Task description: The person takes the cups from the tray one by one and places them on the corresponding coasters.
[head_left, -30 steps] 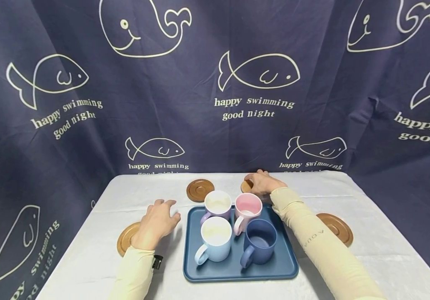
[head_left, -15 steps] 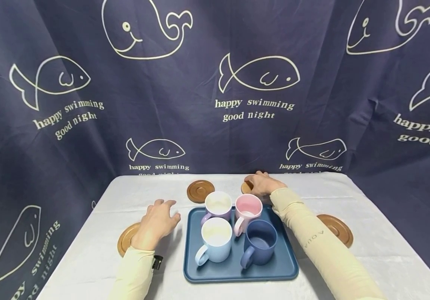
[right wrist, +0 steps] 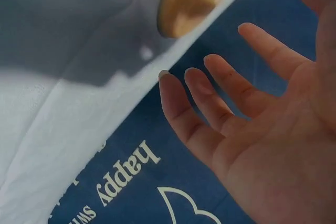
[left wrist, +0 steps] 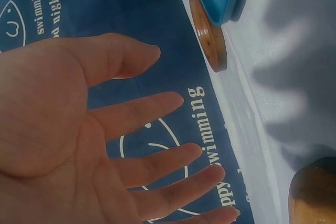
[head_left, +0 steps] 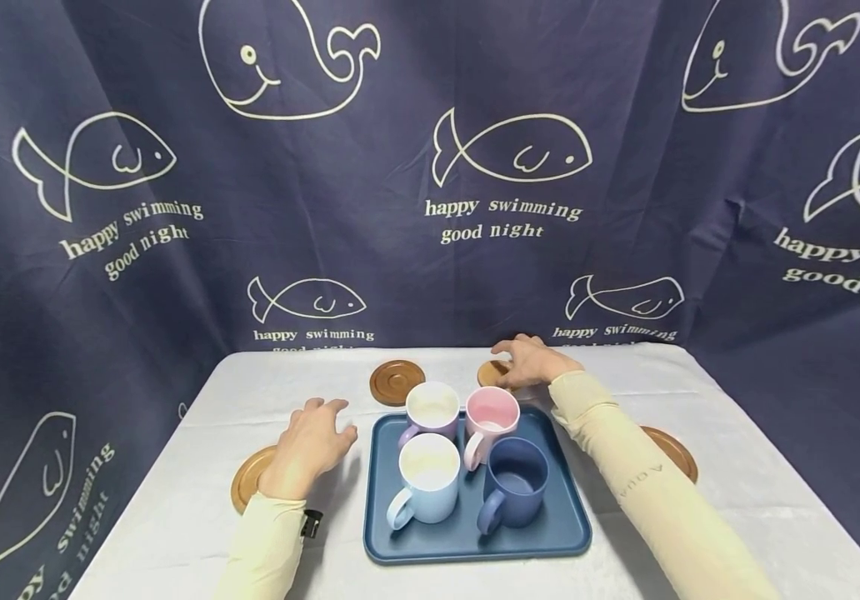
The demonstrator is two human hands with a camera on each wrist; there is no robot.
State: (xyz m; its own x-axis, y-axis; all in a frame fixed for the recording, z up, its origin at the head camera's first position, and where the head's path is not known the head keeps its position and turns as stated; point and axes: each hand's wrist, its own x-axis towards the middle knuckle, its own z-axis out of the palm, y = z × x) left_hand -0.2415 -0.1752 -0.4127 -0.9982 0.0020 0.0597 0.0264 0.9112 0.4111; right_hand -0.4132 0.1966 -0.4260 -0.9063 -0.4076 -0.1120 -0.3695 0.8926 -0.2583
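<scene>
At the table's back, my right hand [head_left: 535, 363] hovers over the right edge of a light wooden coaster [head_left: 487, 374]. In the right wrist view, that hand's fingers [right wrist: 231, 82] are loosely bent and spread, apart from the coaster [right wrist: 191, 3]. My left hand [head_left: 310, 443] is held above the table by another wooden coaster [head_left: 247, 482], palm bare in the left wrist view, holding nothing. Between the hands lies a blue tray [head_left: 475, 547] bearing a purple mug [head_left: 441, 427], a pink mug [head_left: 496, 433], a light-blue mug [head_left: 433, 498] and a dark-blue mug [head_left: 523, 504].
A darker wooden coaster [head_left: 397, 382] lies behind the tray, left of the light one. Another coaster [head_left: 677, 454] is partly covered by my right sleeve [head_left: 647, 475]. The white tablecloth [head_left: 190, 475] meets a navy fish-print curtain [head_left: 400, 250] at the back.
My right hand has come off the light coaster and shifted slightly right, its fingers opening. The left hand keeps its place. The head view has shifted a little.
</scene>
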